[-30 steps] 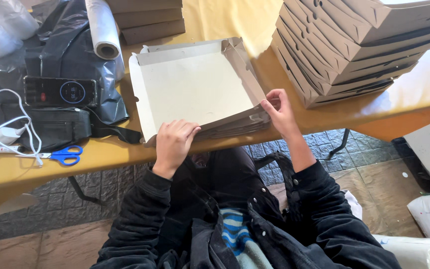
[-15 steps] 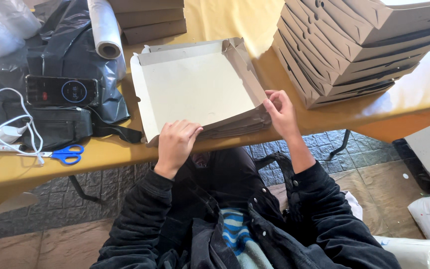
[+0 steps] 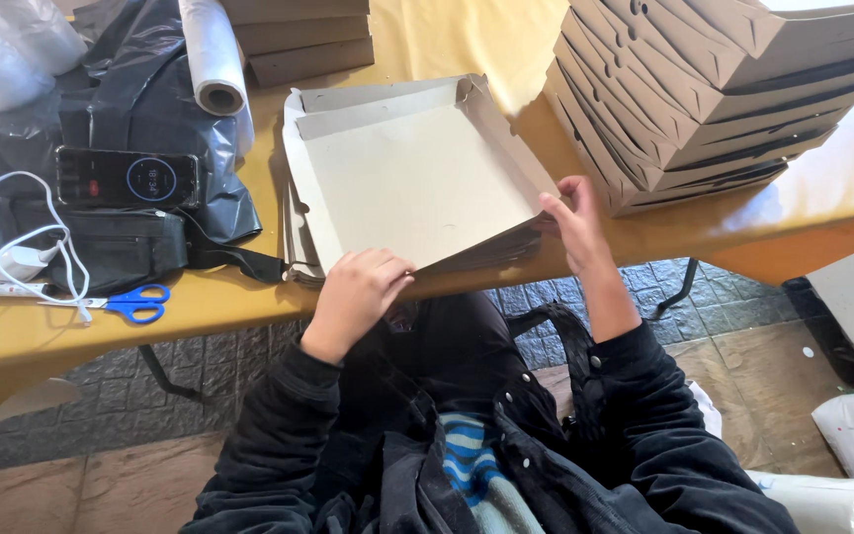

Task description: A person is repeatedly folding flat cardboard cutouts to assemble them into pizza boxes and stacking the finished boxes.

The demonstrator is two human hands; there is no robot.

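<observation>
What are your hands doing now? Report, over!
Left hand pressing the near edge of the cardboard box. Right hand gripping its right wall. Box half folded, on flat blanks. Nothing blocking.

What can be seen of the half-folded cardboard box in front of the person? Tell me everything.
The cardboard box is a flat, square tray of plain grey-brown card, open with nothing inside. Its far and right walls stand folded up; the left flap leans outward. It lies on a stack of unfolded blanks at the near edge of the yellow table. The left hand presses on its near edge and the right hand grips its near right corner.
</observation>
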